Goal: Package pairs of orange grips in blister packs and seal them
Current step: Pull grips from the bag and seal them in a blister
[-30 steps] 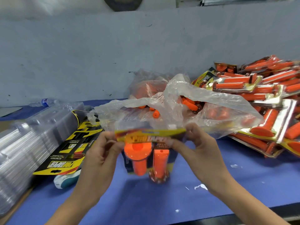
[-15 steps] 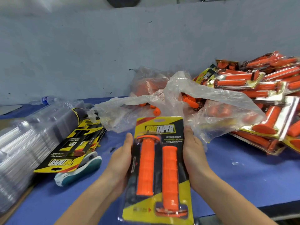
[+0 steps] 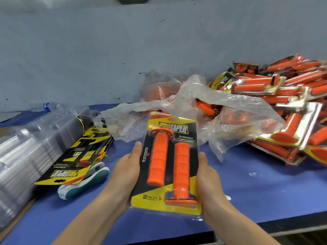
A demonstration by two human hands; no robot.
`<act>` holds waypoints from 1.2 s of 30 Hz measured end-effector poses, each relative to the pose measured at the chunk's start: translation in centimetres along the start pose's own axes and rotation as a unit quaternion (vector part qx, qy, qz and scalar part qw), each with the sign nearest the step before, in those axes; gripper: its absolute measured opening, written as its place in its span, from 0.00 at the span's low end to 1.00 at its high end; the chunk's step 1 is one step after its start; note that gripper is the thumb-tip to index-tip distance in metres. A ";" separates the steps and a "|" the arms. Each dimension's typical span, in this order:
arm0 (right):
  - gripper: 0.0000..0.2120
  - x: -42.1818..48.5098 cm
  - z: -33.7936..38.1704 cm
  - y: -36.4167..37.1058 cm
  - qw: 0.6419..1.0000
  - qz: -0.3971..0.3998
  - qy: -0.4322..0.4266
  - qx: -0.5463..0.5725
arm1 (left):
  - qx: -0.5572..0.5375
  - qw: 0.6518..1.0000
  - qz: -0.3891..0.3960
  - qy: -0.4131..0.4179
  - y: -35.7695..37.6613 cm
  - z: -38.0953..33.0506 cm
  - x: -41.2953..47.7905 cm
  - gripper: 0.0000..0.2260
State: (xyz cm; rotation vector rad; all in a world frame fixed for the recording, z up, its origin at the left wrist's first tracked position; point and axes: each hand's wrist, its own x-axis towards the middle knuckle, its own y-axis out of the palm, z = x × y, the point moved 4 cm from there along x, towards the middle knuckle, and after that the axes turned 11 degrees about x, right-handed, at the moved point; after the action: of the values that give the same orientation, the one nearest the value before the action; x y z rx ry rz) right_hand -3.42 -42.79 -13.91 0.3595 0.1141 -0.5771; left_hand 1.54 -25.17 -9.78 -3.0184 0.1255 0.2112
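I hold one blister pack [image 3: 152, 200] flat in front of me, its face up, above the blue table [image 3: 256, 191]. It has a yellow and black card, and two orange grips [image 3: 158, 156] lie side by side under the clear shell. My left hand [image 3: 126, 172] grips the pack's left long edge with the thumb along the side. My right hand [image 3: 209, 179] grips the right long edge the same way. The fingers of both hands are hidden under the pack.
Clear blister shells [image 3: 23, 156] are stacked at the left, with printed cards [image 3: 77, 156] and a white and teal object [image 3: 85, 181] beside them. A plastic bag [image 3: 230, 106] with loose grips lies behind. Packed blisters [image 3: 286, 96] are heaped at the right. A water bottle [image 3: 46, 106] lies by the wall.
The pack was held upright by its top edge; it has been tipped flat, face up. Both hands have moved from the top corners to the long sides.
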 end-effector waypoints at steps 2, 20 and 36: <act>0.30 0.2 0.6 0.1 0.999 0.001 -0.038 0.002 | -0.037 0.998 0.030 -0.044 0.4 0.3 -0.5 0.22; 0.15 1.0 0.6 -1.2 0.888 0.245 -0.072 -0.383 | 0.577 0.473 -0.198 0.636 2.8 0.2 -4.9 0.25; 0.15 -1.3 -1.6 -2.9 0.970 0.172 0.127 -0.115 | 0.646 0.501 -0.132 0.561 5.8 4.5 -4.3 0.07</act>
State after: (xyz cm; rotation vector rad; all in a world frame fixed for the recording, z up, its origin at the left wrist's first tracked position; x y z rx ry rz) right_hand -6.12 -43.86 -15.97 0.2180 0.3544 -0.1691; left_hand -3.87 -30.08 -14.25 -1.1465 -0.0766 -1.2632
